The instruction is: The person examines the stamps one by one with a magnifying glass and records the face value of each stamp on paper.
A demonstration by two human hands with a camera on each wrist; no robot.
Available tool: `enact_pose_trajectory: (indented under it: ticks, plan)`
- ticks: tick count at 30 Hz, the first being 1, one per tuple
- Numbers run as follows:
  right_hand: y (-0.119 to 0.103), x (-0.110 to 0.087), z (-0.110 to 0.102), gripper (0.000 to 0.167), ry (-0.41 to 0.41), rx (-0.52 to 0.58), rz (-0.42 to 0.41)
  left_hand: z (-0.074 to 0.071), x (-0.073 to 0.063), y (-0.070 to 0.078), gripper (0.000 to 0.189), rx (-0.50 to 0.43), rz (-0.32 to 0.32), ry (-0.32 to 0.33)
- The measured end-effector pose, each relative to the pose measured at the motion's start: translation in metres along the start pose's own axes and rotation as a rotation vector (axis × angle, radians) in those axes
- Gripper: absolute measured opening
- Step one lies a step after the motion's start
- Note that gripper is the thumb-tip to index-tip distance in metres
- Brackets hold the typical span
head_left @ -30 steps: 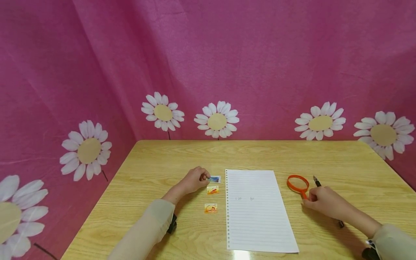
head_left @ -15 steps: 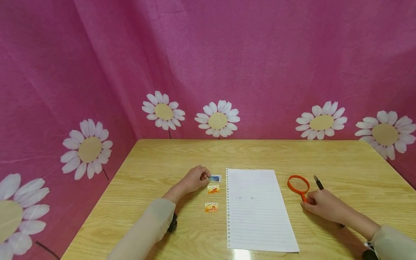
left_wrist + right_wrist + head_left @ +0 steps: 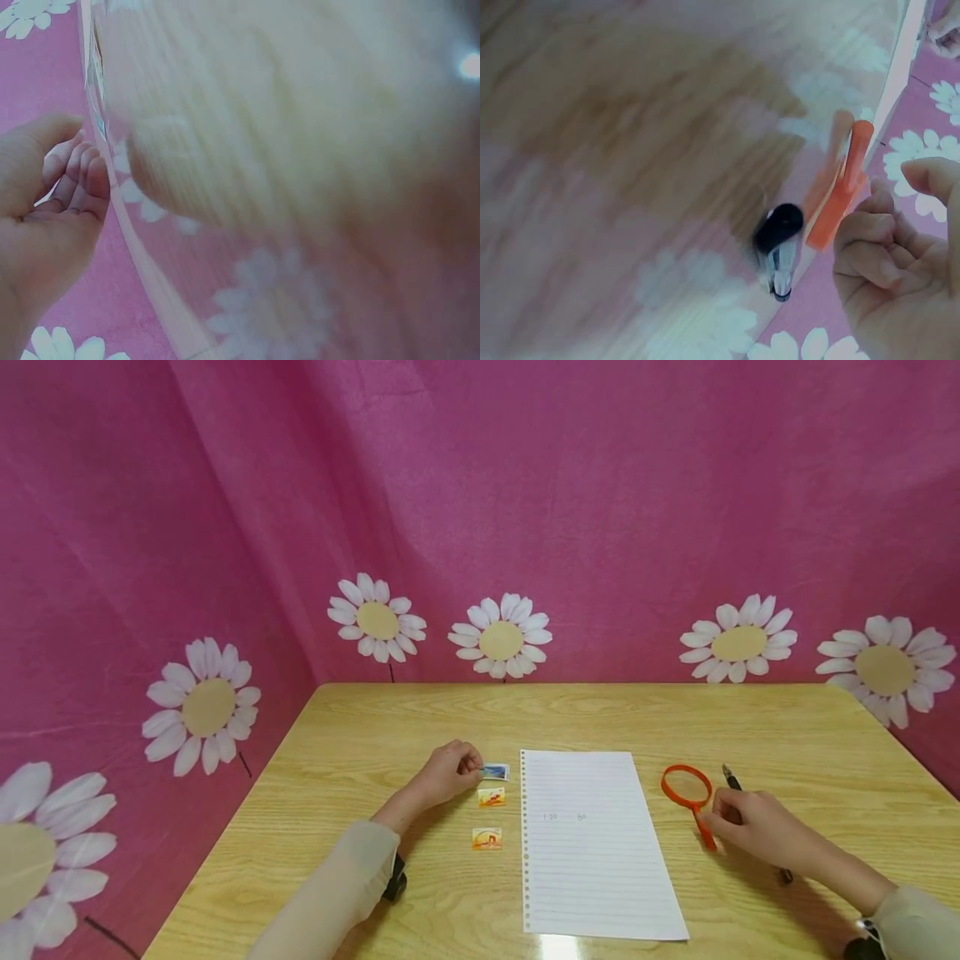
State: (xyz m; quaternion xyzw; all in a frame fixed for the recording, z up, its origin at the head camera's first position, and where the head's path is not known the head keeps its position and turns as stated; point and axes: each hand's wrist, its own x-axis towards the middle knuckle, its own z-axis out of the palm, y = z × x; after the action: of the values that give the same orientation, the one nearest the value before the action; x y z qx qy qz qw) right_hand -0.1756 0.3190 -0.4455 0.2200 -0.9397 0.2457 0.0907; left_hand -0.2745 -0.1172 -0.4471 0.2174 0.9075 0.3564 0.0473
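Observation:
My left hand (image 3: 447, 774) pinches the left end of a blue stamp (image 3: 496, 772) with curled fingers; in the left wrist view the stamp cannot be made out beside the left hand (image 3: 56, 202). Two orange-yellow stamps (image 3: 491, 797) (image 3: 487, 838) lie nearer me. An orange-red magnifying glass (image 3: 686, 786) lies right of the lined paper (image 3: 600, 877). Over the table by its handle, my right hand (image 3: 761, 827) holds nothing, fingers loosely bent. A black pen (image 3: 732, 782) lies partly hidden beneath that hand. The right wrist view shows the orange handle (image 3: 847, 184) beside the fingers.
Faint handwritten digits (image 3: 562, 817) stand on the paper. A wooden table (image 3: 420, 710) with a glossy top carries everything. Pink cloth (image 3: 600, 510) with white flowers hangs behind and at the left side.
My right hand has let go of the magnifying glass handle and drawn slightly right, so the whole handle shows on the table. The left hand stays at the blue stamp.

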Motion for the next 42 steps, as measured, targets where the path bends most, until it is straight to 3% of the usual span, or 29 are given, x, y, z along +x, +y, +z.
enact_pose_trajectory:
  ticks: [5,12,23,35,42]
  plan:
    - [0.007,0.001,-0.004,0.021,0.036,0.031,-0.025,0.001,-0.008,0.006,0.008,-0.018,0.05,-0.01]
    - [0.02,0.005,-0.007,0.024,0.085,0.003,-0.044,0.007,-0.02,0.018,0.012,-0.006,0.129,-0.018]
    - [0.033,0.012,-0.012,0.025,0.113,-0.032,-0.05,0.018,-0.044,0.032,0.016,-0.077,0.196,-0.099]
    - [0.044,0.015,-0.015,0.023,0.056,-0.087,0.039,0.032,-0.063,0.048,0.02,-0.14,0.177,-0.172]
    - [0.055,0.017,-0.013,0.026,0.059,-0.127,0.016,0.041,-0.074,0.057,0.019,-0.179,0.142,-0.226]
